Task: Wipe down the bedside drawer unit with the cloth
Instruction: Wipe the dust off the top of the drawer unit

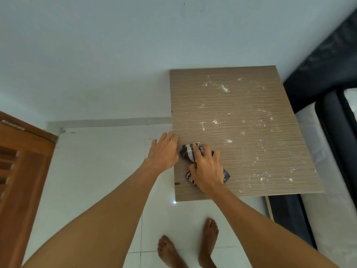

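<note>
The bedside drawer unit (241, 117) shows its brown wood-grain top, seen from above, with white dust specks scattered over the middle and right. A crumpled grey and white striped cloth (188, 151) lies near the top's left front corner. My right hand (207, 167) presses down on the cloth, fingers closed over it. Beside it, my left hand (164, 151) rests open against the unit's left edge, fingers spread, holding nothing.
A pale wall stands behind the unit. A bed with a dark frame (328, 117) and white mattress (316, 151) adjoins the unit's right side. A brown wooden door (21, 171) is at the left. My bare feet (187, 246) stand on the white tiled floor.
</note>
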